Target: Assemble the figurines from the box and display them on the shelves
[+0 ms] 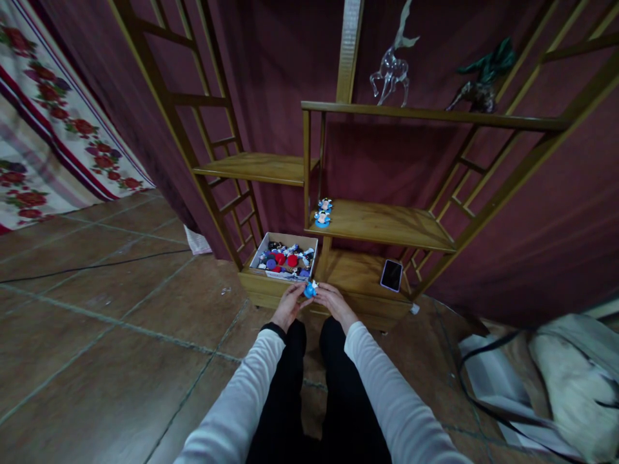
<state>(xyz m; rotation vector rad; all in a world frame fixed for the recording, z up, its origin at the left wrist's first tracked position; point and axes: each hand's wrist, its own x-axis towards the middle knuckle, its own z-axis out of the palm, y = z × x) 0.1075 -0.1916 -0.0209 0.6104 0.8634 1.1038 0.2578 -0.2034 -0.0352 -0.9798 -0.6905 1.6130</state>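
A small blue-and-white figurine [310,289] is held between my two hands, in front of the shelf unit's low base. The fingers of my left hand [290,303] pinch it from the left. My right hand [334,301] grips it from the other side. Just beyond my left hand, a white cardboard box [261,250] holds several small figurines in red, purple, black and white. Two similar blue-based figurines [322,218] stand one behind the other at the left end of the middle wooden shelf [382,222].
A phone [391,275] lies on the lower shelf at right. Higher up stand a glass deer [393,67] and a dark green-brown figure [483,80]. Bags [570,367] sit on the floor at right. A black cable [97,265] crosses the tiles at left.
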